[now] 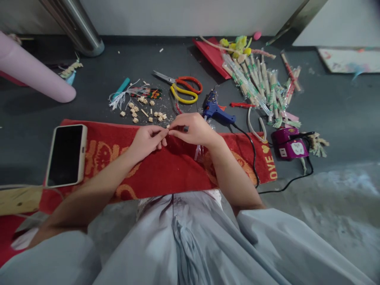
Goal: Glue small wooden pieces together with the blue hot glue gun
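Note:
Over the red towel [175, 174], my left hand [150, 139] and my right hand [194, 128] meet at the fingertips. Both are closed in a pinch, and whatever sits between them is too small and too covered to name. Small pale wooden pieces [134, 110] lie scattered on the dark table just beyond my fingers. White strings [118, 98] with a teal stick [122, 86] rest behind those pieces. Close to my right hand is a blue glue gun [218, 112] with a black cord. Scissors [185, 90] with red and yellow handles lie farther back.
A phone [65, 155] lies on the towel's left end. Wrapped stick bundles [264, 81] and a red packet [212, 57] spread across the back right. A purple box-shaped item [289, 144] stands right of the towel, beside the cord. At left are a pink cylinder [35, 69] and a metal post [81, 27].

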`<state>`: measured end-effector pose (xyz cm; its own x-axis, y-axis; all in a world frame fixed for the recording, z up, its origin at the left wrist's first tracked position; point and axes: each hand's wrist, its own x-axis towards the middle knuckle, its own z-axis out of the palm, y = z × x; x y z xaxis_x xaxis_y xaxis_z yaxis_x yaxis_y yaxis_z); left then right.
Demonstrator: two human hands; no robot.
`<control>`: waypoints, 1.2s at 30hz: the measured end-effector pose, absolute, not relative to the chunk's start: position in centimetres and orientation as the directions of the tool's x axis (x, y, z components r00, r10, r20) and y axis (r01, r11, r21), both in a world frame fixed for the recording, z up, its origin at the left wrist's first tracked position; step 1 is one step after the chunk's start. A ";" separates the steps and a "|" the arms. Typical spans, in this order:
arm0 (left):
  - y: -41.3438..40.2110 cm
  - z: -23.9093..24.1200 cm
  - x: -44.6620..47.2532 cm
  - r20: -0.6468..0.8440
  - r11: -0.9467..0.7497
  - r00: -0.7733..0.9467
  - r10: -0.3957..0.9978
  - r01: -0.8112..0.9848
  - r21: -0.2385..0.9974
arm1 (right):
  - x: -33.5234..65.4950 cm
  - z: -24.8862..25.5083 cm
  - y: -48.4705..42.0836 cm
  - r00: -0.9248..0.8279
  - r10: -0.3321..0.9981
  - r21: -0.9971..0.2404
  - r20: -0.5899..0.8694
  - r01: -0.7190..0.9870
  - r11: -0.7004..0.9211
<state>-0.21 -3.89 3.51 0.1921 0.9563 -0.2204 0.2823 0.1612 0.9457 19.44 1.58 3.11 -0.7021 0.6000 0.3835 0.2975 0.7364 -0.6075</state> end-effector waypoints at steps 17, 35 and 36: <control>-4.1 3.7 0.0 -0.171 0.093 0.257 0.951 0.289 0.953 | 19.2 3.0 1.4 -0.649 0.626 -0.650 0.433 0.257 0.715; -3.7 3.3 -0.1 -0.203 0.144 0.191 0.961 0.281 0.949 | 18.8 2.8 1.2 -0.648 0.623 -0.650 0.439 0.250 0.718; -3.7 3.3 -0.1 -0.204 0.146 0.187 0.961 0.280 0.949 | 18.8 2.8 1.2 -0.647 0.625 -0.649 0.437 0.255 0.717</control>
<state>-0.13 -3.73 3.33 0.1873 0.9610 -0.2036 0.2803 0.1464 0.9487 18.82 1.17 2.76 -0.6470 0.6250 0.4368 0.2549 0.7172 -0.6486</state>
